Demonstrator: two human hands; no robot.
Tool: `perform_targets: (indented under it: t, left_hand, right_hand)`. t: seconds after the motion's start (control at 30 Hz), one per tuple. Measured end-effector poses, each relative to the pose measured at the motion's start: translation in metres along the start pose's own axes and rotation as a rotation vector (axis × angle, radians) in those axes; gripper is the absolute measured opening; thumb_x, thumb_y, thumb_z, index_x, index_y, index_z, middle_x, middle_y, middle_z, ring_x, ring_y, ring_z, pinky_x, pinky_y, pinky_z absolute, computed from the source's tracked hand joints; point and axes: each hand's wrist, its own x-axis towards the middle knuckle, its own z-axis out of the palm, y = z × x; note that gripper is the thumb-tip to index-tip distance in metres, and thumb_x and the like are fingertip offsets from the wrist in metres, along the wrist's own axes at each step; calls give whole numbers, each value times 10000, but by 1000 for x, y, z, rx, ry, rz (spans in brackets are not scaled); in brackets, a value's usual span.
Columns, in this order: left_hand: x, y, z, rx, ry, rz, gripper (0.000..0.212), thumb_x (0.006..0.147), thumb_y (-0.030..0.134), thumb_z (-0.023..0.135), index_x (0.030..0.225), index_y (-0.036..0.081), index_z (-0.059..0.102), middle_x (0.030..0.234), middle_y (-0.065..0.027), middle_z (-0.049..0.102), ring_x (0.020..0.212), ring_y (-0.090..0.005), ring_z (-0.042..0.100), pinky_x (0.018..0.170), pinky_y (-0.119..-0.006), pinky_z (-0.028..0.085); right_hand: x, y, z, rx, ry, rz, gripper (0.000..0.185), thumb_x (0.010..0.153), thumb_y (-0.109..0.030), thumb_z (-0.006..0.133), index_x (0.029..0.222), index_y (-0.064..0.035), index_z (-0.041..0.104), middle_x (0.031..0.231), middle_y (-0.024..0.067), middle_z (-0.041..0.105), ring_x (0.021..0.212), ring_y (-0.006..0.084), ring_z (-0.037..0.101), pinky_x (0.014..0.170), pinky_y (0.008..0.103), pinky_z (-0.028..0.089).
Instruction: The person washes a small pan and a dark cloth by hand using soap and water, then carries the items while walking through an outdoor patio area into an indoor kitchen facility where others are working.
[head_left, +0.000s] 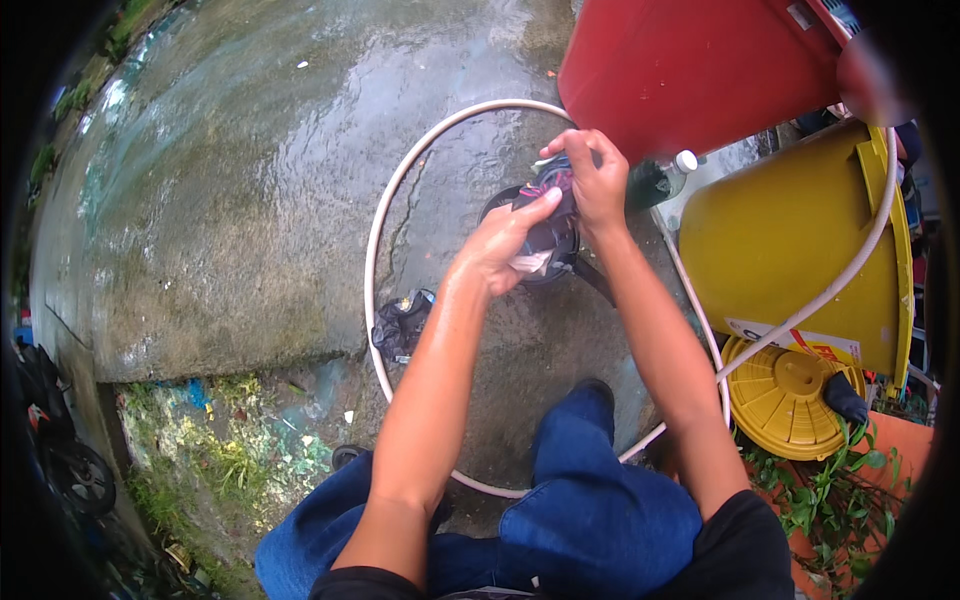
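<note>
A dark, patterned wet cloth (551, 225) with pink and blue parts is held bunched between both hands. My left hand (506, 244) grips its near side, thumb pointing up and right. Higher and to the right, my right hand (596, 176) closes its fingers on the cloth's upper end. Beneath them on the wet concrete stands a round black vessel (489, 204), mostly hidden by the hands and cloth; a dark handle-like bar (596, 283) extends from its lower right. A whitish piece of cloth (531, 262) hangs below my left palm.
A pale hose (373, 225) loops around the vessel. Right of it are a large red container (697, 67), a green bottle with a white cap (652, 182), a yellow bucket (787, 232) and a yellow lid (780, 397). A crumpled black plastic bag (397, 330) lies left of my left forearm.
</note>
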Motion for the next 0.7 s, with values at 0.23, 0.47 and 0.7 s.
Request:
perform_targets:
  t: [0.23, 0.47, 0.7]
  left_hand:
    - [27, -23, -12, -539, -248, 195, 261, 1005, 347, 468, 961, 108, 564, 853, -8, 630, 794, -130, 627, 710, -321, 519]
    - [29, -22, -9, -47, 291, 75, 276, 971, 373, 486, 852, 132, 545, 733, -14, 595, 599, -124, 597, 448, -323, 470]
    - [-15, 50, 18, 546, 454, 174, 489, 842, 488, 706, 775, 12, 619, 687, -58, 598, 600, -124, 550, 554, -298, 450]
  right_hand:
    - [-37, -40, 43, 194, -15, -210, 368, 878, -240, 699, 621, -86, 485, 628, 77, 560, 627, 162, 571, 721, 324, 472]
    - [-14, -24, 29, -453, -352, -359, 414, 885, -178, 629, 520, -43, 486, 507, 118, 441, 435, 204, 423, 451, 361, 386]
    - [-56, -48, 30, 18, -258, -134, 212, 832, -194, 721, 843, -43, 572, 790, 67, 586, 698, 178, 613, 668, 292, 505]
